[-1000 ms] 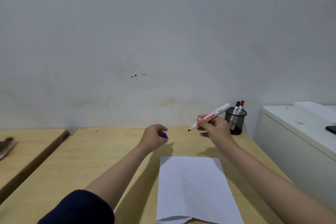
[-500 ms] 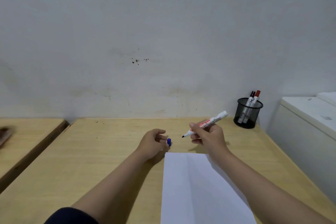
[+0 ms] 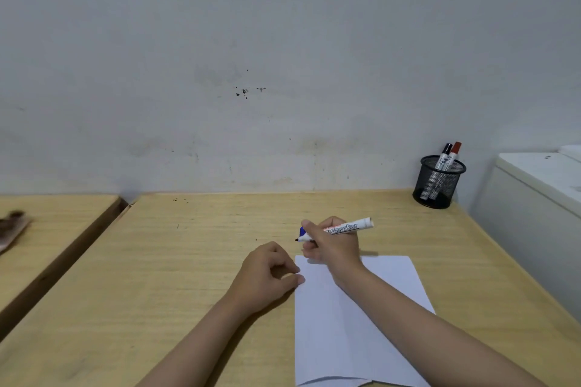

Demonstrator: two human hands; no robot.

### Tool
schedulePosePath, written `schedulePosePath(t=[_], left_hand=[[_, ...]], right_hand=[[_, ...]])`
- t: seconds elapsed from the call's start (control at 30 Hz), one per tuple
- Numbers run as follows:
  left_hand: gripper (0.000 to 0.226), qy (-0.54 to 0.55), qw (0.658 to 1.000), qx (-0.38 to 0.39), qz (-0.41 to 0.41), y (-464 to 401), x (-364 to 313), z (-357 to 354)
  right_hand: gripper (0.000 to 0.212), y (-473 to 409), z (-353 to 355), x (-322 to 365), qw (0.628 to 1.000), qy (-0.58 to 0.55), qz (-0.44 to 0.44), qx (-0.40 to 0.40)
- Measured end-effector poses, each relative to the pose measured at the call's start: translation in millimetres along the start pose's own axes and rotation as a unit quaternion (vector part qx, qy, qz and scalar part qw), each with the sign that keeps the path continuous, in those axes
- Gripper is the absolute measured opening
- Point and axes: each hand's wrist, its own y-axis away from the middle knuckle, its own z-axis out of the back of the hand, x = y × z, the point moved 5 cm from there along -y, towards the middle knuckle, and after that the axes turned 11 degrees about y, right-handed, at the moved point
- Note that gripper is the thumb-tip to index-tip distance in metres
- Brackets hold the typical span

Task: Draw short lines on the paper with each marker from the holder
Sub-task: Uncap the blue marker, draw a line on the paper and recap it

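Right hand [image 3: 334, 243] closed around a white marker [image 3: 341, 228], held above the tabletop [image 3: 188, 261] just past the far edge of the paper [image 3: 355, 324]. Marker nearly level, uncapped dark tip pointing left, butt end pointing right toward the holder [image 3: 439, 182]. Tip in the air, not touching the paper. A small blue cap [image 3: 302, 231] visible just behind the fingers, near the tip; cannot tell if lying on the tabletop or held.

Left hand [image 3: 267, 276] loosely curled, resting on the tabletop at the left edge of the paper, thumb touching that edge close to the far left corner of the sheet. Gripping nothing visible; palm side hidden.

Paper white, lying flat toward the near right part of the tabletop, long side running from near to far, right forearm crossing above it. No lines seen on the uncovered part. Near edge slightly lifted or folded.

Holder a black mesh cup, standing upright in the far right corner of the tabletop, against the wall [image 3: 283, 56]. Two markers inside, leaning right: one with black cap [image 3: 446, 152], one with red cap [image 3: 456, 151], touching side by side.

White cabinet [image 3: 534, 198] just beside the right edge of the tabletop. Second wooden surface [image 3: 53, 220] beyond the left edge, a blurred brownish object [image 3: 12, 226] on it.
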Motion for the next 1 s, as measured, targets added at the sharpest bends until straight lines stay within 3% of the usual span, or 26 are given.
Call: schedulePosePath(t=[0.33, 0.53, 1.0], left_hand=[[0.025, -0.047, 0.998, 0.021, -0.044, -2, 6, -2], [0.030, -0.103, 0.989, 0.020, -0.101, 0, 0, -1], [0.036, -0.119, 0.986, 0.025, -0.110, 0, -1, -2]], right_hand=[[0.032, 0, -1, -14, 0.993, 0.076, 0.081, -0.025], [0.031, -5, -2, -17, 0.992, 0.095, 0.078, -0.020], [0.028, -5, -5, -14, 0.992, 0.111, 0.056, 0.024]])
